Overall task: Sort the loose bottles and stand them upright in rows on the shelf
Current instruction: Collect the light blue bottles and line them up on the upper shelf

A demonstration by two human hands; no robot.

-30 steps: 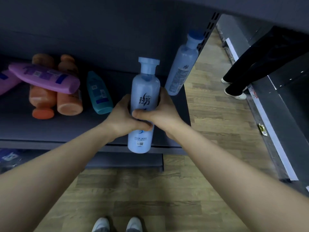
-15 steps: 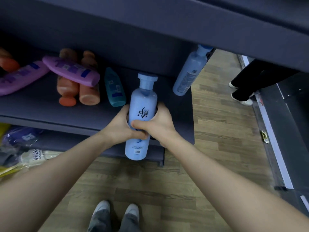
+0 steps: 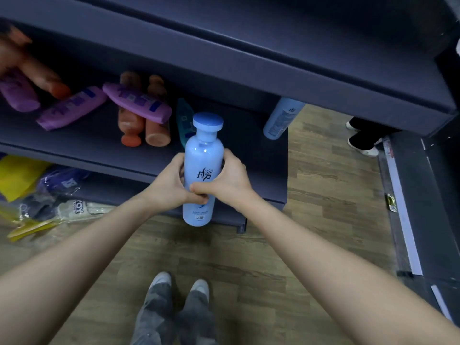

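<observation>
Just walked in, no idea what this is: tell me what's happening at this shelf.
A person grips a light blue bottle upright with the left hand and right hand, in front of the shelf edge. On it, purple bottles, orange bottles and a teal bottle lie flat; a second blue bottle stands at its right end.

One wide-angle view, worn on the person's head, faces forward and steeply down. Forearms (image 3: pixel 74 257) enter from 7 and 5 o'clock; the left hand (image 3: pixel 169 186) and right hand (image 3: pixel 232 183), gripping a blue bottle (image 3: pixel 202 159), sit at centre, fairly near. The shelf (image 3: pixel 87 145) spans 9 to 2 o'clock; floor (image 3: pixel 323 195) and shoes (image 3: pixel 161 281) at 6 o'clock.
</observation>
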